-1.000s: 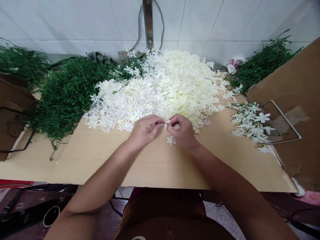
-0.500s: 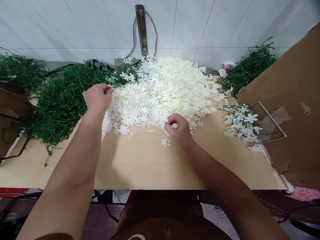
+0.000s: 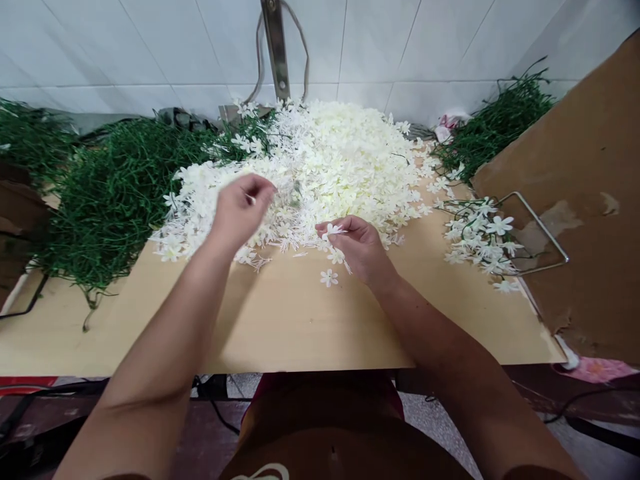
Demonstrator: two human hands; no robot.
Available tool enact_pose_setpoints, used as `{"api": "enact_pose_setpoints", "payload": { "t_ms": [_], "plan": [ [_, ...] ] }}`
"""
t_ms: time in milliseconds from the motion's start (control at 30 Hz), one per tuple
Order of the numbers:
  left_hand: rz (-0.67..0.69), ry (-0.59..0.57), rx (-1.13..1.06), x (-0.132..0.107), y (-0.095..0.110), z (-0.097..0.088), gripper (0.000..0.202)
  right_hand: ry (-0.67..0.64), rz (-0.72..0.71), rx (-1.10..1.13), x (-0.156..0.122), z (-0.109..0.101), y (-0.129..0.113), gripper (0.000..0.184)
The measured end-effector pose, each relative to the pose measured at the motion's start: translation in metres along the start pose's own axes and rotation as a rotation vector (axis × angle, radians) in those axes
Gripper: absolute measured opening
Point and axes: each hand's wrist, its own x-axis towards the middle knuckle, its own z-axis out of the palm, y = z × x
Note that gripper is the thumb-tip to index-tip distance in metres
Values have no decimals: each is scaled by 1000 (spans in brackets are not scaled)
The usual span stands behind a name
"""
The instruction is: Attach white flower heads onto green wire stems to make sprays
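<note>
My left hand (image 3: pixel 245 205), smeared by motion, is in a closed pinch above the left part of the white flower heap (image 3: pixel 360 153). What looks like a thin green stem (image 3: pixel 296 193) shows as a faint blur past its fingertips. At the heap's front edge, my right hand (image 3: pixel 360 245) is closed on a small white artificial flower (image 3: pixel 333 230), with more white petals showing under its fingers. One loose white flower (image 3: pixel 329 278) lies on the tabletop just below that hand.
Green stems (image 3: pixel 120 193) are piled to the left, with another bunch (image 3: pixel 505 127) at the back right. White flowers on green stems (image 3: pixel 483 233) lie by a wire handle (image 3: pixel 543 230) on a cardboard panel (image 3: pixel 580 180). A metal bar (image 3: pixel 276 53) stands against the tiled wall.
My left hand has moved right, from beside the green stems to over the white flowers. My right hand stays near its place, and the flower in its fingers now shows more plainly.
</note>
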Motion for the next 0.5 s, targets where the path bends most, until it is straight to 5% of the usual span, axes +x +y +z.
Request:
{"api": "enact_pose_setpoints", "payload": {
  "t_ms": [67,167,500],
  "plan": [
    [-10,-175,2,-26,3,20,22,-64,15,89,-1,1,0,18],
    [-27,-265,40,-50,7,35,16,-96,51,142,-1,1,1,20],
    [205,-181,257,-67,11,33,13,-66,265,222,2,-5,-1,32]
  ]
}}
